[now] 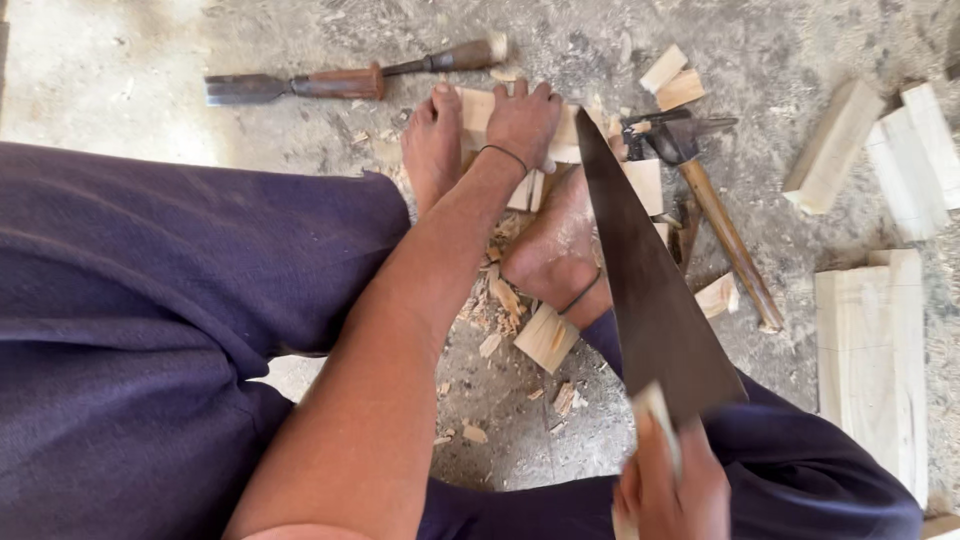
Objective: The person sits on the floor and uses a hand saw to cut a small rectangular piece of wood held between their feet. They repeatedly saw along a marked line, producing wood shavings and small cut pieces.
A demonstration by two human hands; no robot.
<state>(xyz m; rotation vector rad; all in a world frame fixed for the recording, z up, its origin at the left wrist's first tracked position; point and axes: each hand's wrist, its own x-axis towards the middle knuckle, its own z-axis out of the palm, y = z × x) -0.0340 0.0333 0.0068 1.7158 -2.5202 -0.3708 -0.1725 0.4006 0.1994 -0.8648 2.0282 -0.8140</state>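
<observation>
My left hand (522, 120) presses down on a pale wooden piece (476, 106) lying on the concrete floor. A thin black band circles that wrist. My right hand (670, 490), low in the frame, grips the light wooden handle of a hand saw. The saw's dark tapering blade (650, 290) runs up to the wooden piece, its tip beside my left hand. My bare left foot (432, 145) rests at the piece's left end and my right foot (555, 250) sits just below it. Purple trousers cover my legs.
Two chisels (290, 85) with reddish handles lie at the top. A hammer (700, 190) with a long wooden handle lies to the right of the blade. Cut wooden blocks (830, 150) and a wide plank (870, 350) sit at the right. Chips and a small offcut (547, 338) litter the floor.
</observation>
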